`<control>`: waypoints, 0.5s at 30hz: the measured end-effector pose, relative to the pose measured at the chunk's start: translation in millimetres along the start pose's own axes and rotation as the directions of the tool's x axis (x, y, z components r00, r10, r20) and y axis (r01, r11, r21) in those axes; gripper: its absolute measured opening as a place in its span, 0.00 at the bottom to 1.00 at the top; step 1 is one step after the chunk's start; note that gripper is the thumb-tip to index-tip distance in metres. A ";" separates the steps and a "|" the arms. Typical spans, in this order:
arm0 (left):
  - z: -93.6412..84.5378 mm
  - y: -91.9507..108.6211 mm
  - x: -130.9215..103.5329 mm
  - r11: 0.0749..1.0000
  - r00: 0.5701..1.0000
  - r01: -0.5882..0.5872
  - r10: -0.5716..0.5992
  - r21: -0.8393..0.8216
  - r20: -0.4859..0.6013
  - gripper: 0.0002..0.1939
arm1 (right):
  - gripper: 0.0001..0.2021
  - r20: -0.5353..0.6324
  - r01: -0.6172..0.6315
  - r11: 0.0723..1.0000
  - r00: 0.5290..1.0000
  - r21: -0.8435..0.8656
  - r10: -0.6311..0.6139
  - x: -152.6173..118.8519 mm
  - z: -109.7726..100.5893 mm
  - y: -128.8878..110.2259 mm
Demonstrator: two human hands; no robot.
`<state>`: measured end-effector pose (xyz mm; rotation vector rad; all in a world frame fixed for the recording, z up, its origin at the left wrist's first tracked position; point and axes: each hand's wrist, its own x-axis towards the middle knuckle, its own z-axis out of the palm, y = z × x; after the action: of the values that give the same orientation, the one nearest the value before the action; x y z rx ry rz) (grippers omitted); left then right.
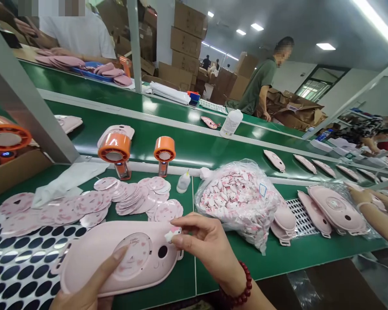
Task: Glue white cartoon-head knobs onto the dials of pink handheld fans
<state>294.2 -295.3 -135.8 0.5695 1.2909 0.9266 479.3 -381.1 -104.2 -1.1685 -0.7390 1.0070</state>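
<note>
My left hand (93, 280) grips a pink oval plastic cover (93, 245) from its near edge, thumb lying on the round printed disc in its middle. That cover has a black round spot and a slotted tab at each end. Between thumb and fingertips, my right hand (207, 245) pinches a small white and pink cartoon figure piece (173, 234) just above the cover's right end. Whether the piece touches the cover I cannot tell. Beyond the cover lie many round pink printed discs (93, 202). A plastic bag (239, 198) full of similar small figure pieces sits to the right.
Black-dotted sheets (16, 267) lie at the left. Orange handheld fans (164, 156) and a small dropper bottle (183, 182) stand behind the discs. More pink covers (336, 209) are stacked right, near a co-worker's arm (375, 215). A green conveyor (187, 150) carries covers.
</note>
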 end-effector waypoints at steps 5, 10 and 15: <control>3.5 6.4 -13.0 1.000 1.000 0.001 0.000 -0.017 0.030 0.44 | 0.18 0.021 -0.060 0.998 0.998 0.032 0.060 -8.8 20.1 7.0; 11.2 12.5 -24.9 0.994 0.999 0.042 -0.039 -0.101 0.033 0.30 | 0.13 0.051 0.303 0.873 0.950 -0.382 -0.307 -13.0 36.1 16.5; 12.6 13.6 -26.6 0.990 0.997 0.079 -0.079 -0.115 0.008 0.22 | 0.08 0.209 0.545 0.394 0.743 -0.740 -0.636 -15.5 46.7 26.9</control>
<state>302.6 -308.4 -107.4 0.4272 1.2392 0.9273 425.3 -375.3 -117.8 -1.4823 -1.4634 -0.0663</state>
